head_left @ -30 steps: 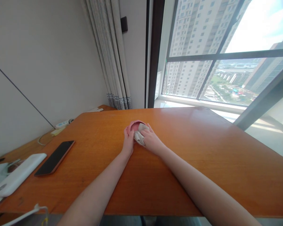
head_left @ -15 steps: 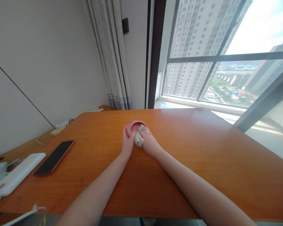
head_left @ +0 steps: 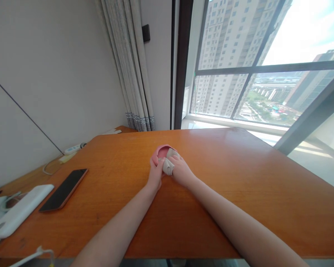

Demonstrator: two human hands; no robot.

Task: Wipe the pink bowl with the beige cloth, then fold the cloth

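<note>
A pink bowl (head_left: pixel 162 152) is tilted over the middle of the wooden table (head_left: pixel 211 163), its hollow inside turned toward me. My left hand (head_left: pixel 156 173) is closed on its near left side, with the thumb at the rim. In my right hand (head_left: pixel 180 170) a light grey cloth (head_left: pixel 168 167) is bunched, pressed against the bowl's right rim and inside. Part of the cloth hangs out between the two hands. My fingers hide the bowl's underside and right side.
To the left lie a phone (head_left: pixel 64 190) with a dark screen and a long white device (head_left: pixel 22 211). A power strip (head_left: pixel 74 148) with a cable is by the wall. A white cord end (head_left: pixel 39 253) shows at the near left edge. A curtain and a large window stand beyond.
Both hands, with the bowl and cloth, have shifted slightly right and down in the view. The camera has tilted a little. The grips look the same.
</note>
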